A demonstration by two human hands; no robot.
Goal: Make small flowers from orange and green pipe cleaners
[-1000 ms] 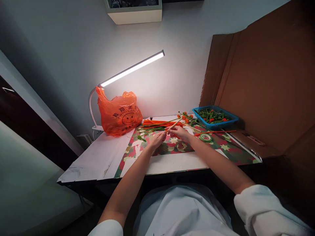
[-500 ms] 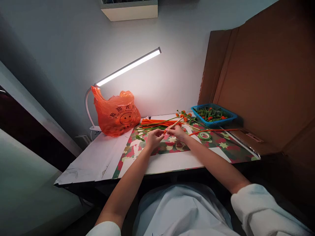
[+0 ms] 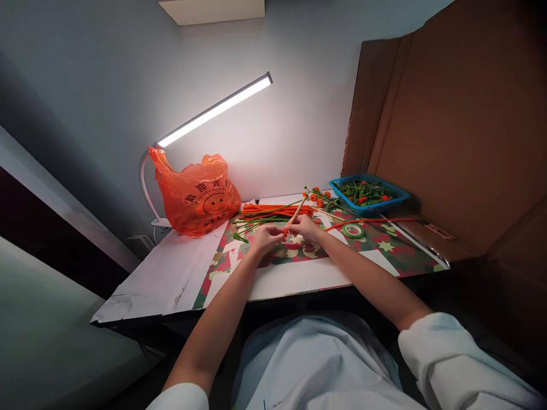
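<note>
My left hand and my right hand meet over the patterned table cover, fingertips almost touching. A small orange piece, too small to make out fully, is pinched in my left fingers. From my right hand's closed grip a slim wooden stick slants upward. Just beyond lie a bundle of fuzzy orange stems and some green stems. Round orange flowers on green stems rest behind my right hand. A roll of green tape lies right of it.
A blue basket of green pieces with orange heads stands at the back right. An orange plastic bag sits at the back left beneath a lit lamp. Cardboard walls the right side. One long orange stem lies near the tape.
The stick in my right hand now stands steeper. Both hands stay together at about the same spot. The whole view has shifted slightly.
</note>
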